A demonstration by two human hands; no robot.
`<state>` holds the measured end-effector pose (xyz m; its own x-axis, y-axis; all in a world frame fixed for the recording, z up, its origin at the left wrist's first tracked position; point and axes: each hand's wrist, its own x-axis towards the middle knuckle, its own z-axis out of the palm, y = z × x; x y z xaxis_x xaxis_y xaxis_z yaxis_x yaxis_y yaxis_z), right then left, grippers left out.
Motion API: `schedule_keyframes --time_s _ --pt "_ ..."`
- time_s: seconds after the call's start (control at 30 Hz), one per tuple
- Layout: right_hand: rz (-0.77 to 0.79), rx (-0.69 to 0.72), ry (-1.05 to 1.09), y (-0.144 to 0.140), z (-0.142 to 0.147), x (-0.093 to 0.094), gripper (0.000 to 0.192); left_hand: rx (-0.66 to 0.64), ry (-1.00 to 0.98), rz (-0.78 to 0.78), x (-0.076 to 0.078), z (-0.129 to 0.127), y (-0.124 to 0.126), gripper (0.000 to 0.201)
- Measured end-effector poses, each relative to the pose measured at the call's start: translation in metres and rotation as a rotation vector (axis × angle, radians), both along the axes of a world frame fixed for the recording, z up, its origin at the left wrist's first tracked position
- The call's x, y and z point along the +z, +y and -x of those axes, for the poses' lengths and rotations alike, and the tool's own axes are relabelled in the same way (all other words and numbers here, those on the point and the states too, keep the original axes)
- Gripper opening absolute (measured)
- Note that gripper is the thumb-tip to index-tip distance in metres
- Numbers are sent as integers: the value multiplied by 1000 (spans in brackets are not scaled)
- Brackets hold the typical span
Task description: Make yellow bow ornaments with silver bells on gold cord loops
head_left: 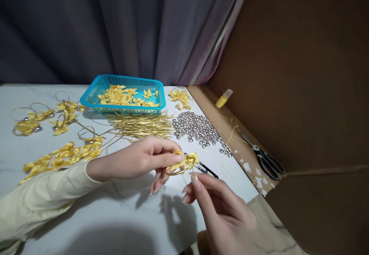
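Head view: left hand [138,160] pinches the yellow bow ring [183,163] in a closed grip, right hand [221,205] fingertips just below, closure unclear.

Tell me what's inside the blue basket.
The blue basket holds a loose heap of small yellow ribbon bows, spread across its floor. Whatever lies beneath the heap, and behind the near wall, is covered and cannot be seen.
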<state>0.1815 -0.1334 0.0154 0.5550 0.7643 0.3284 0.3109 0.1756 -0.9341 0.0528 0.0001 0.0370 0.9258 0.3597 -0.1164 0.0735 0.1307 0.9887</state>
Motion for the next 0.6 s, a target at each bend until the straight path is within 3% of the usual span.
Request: schedule_keyframes --time_s 0.33,0.6 --pt "-113 33 87 0 -7 3 18 -32 67 -61 6 3 0 24" --pt "-266 -116 -16 13 -31 25 19 -61 95 -203 4 12 2 30"
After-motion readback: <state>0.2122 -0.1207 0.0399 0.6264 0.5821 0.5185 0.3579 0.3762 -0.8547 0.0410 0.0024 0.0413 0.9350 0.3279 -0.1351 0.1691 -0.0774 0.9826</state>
